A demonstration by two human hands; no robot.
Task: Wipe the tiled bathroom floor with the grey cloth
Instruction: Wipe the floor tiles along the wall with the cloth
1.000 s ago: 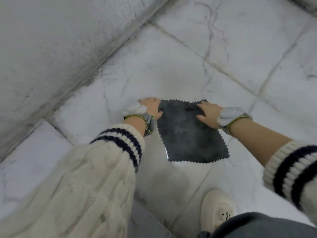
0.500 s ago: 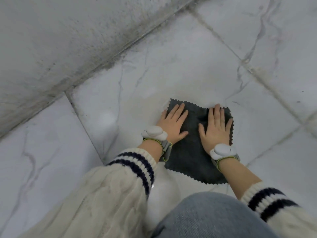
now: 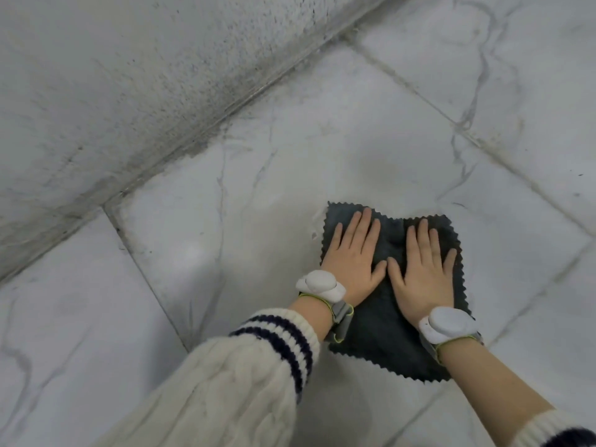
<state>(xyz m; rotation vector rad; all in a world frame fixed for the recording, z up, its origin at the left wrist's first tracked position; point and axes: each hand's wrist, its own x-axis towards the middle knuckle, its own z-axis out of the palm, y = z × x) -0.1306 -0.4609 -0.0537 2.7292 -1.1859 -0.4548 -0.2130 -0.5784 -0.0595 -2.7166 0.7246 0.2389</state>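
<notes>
A dark grey cloth (image 3: 380,337) with zigzag edges lies flat on the white marble-look tiled floor (image 3: 264,175). My left hand (image 3: 353,256) presses flat on the cloth's left half, fingers straight and spread. Beside it, my right hand (image 3: 422,266) presses flat on the right half, its thumb almost touching the left thumb. Both wrists carry white bands, and cream knitted sleeves with navy stripes cover the forearms.
A grey wall (image 3: 106,75) with dark speckled grime runs diagonally along the floor at the upper left. Dirty grout lines (image 3: 458,124) cross the tiles to the right of and behind the cloth. More tile stretches to the left and far right.
Both hands went from holding the cloth's far corners to lying flat on it side by side. Over the last half second they have closed together and the view has shifted.
</notes>
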